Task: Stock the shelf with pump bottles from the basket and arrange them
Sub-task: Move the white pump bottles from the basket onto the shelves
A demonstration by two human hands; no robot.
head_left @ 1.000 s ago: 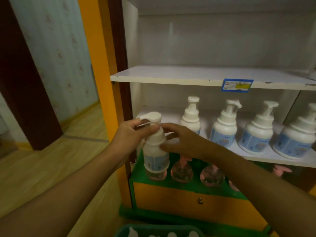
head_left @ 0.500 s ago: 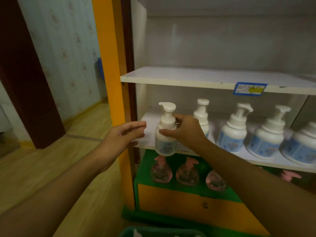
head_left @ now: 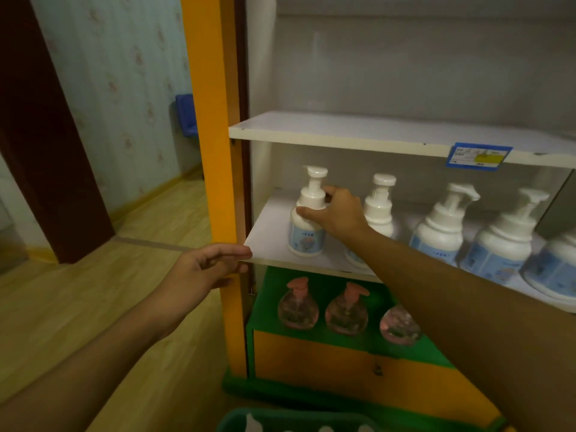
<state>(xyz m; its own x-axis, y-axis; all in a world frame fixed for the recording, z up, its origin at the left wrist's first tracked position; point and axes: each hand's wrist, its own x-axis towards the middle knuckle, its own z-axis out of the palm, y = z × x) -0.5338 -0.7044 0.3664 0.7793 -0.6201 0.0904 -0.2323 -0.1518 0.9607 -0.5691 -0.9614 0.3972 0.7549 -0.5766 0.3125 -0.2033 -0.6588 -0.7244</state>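
A white pump bottle (head_left: 306, 235) with a blue label stands upright at the left end of the middle shelf (head_left: 268, 241). My right hand (head_left: 338, 213) grips its shoulder and neck. To its right stands a row of several matching white pump bottles (head_left: 441, 232). My left hand (head_left: 205, 269) hovers open and empty by the shelf's front left corner. The green basket (head_left: 237, 420) peeks in at the bottom edge, with white pump tops showing inside.
An orange upright post (head_left: 215, 182) borders the shelf unit on the left. The upper shelf (head_left: 311, 132) carries a blue price tag (head_left: 478, 156). Below, pink-pump clear bottles (head_left: 297, 307) stand on a green ledge above an orange drawer (head_left: 327, 360). Wooden floor lies to the left.
My right hand carried the bottle from in front of the shelf up onto its left end. My left hand let go of the bottle and dropped back to the shelf corner.
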